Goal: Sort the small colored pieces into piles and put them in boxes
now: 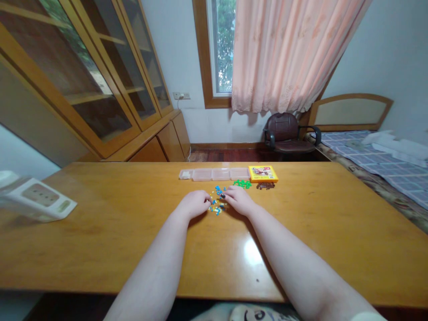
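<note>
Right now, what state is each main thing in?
Mixed pieces: loose, scattered
Left hand: at mixed pieces, grip unclear
Right hand: at mixed pieces, grip unclear
Green pieces: clustered
Brown pieces: clustered
Clear trays: lined up
Yellow box: lying flat
Curtain: partly drawn
Glass doors: shut

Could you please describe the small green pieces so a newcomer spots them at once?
On the brown wooden table, find the yellow rectangular box near its far edge. Just left and slightly nearer the viewer lie the small green pieces, their colour distinguishing them from the small dark brown pieces right of them.
</note>
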Demonstrator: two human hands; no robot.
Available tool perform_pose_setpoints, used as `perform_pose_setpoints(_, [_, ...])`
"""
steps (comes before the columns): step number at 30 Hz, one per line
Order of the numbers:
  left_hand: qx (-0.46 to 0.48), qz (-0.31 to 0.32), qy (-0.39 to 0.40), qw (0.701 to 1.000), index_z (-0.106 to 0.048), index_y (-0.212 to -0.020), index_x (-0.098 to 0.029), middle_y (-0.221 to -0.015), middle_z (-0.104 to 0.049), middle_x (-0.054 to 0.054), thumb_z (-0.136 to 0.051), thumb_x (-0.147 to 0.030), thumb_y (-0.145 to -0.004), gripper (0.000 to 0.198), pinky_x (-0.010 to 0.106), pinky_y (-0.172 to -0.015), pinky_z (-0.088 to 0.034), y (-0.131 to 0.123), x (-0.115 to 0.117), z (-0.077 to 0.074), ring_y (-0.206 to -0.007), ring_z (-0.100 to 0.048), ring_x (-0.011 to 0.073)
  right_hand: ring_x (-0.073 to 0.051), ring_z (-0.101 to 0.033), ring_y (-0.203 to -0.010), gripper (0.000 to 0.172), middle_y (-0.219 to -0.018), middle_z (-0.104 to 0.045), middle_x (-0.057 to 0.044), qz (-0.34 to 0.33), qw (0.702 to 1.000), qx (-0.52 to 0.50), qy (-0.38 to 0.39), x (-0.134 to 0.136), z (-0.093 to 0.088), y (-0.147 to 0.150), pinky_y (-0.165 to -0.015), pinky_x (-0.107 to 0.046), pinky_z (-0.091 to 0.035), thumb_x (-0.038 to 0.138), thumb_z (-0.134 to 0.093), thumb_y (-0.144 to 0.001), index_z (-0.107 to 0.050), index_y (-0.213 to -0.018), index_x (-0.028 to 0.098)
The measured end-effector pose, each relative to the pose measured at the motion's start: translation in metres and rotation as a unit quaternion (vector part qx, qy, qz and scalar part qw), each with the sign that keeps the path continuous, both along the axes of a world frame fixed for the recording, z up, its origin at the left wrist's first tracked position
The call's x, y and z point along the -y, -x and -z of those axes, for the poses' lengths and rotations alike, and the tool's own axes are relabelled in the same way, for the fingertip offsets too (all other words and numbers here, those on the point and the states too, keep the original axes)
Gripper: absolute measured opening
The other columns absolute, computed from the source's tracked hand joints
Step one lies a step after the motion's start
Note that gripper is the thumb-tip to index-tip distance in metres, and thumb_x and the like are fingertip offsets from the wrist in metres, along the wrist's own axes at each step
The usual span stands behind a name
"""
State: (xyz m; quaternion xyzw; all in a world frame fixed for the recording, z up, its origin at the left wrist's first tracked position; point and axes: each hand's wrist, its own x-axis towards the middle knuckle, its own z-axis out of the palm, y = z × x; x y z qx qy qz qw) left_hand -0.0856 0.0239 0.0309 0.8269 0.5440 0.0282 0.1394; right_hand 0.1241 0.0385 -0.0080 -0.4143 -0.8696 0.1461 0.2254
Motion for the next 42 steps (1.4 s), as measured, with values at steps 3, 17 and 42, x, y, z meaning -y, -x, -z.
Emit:
perform_pose_setpoints(3, [0.0,-0.003,0.0,1.0,-0.074,-0.087,-0.026,-0.093,-0.073,0.003,-0.048,-0.024,-0.076,0.028,0.025,-0.076,-0.045,0.001,0.0,-0.002,-0.087,-0.064,0.0193,-0.018,-0.049,-0.09,0.031,-0.094,-0.06,-0.006,-0.035,0.999,0.033,-0.021,0.005,-0.001,0.005,-0.079,-0.029,-0.031,0.038,-0.045,-0.094,-0.065,-0.114,0.026])
perform_pose_setpoints(17, [0.001,-0.029,0.014,0.999,-0.069,-0.108,-0.027,-0.109,-0.07,0.002,-0.047,-0.019,-0.075,0.041,0.025,-0.081,-0.044,-0.002,0.001,-0.003,-0.098,-0.062,0.0191,-0.016,-0.051,-0.078,0.035,-0.077,-0.06,-0.005,-0.003,1.0,0.014,-0.013,0.002,0.001,0.0,-0.072,-0.026,-0.034,0.033,-0.044,-0.094,-0.071,-0.08,0.017])
perform_pose_setpoints(42, [0.011,0.0,0.056,0.998,-0.067,-0.111,-0.031,-0.106,-0.071,0.0,-0.049,-0.02,-0.075,0.042,0.023,-0.079,-0.045,-0.002,0.001,-0.002,-0.094,-0.064,0.0188,-0.017,-0.055,-0.085,0.025,-0.091,-0.064,-0.005,-0.085,0.996,-0.001,-0.009,0.006,-0.001,0.006,-0.078,-0.028,-0.038,0.018,-0.053,-0.083,-0.072,-0.099,0.022])
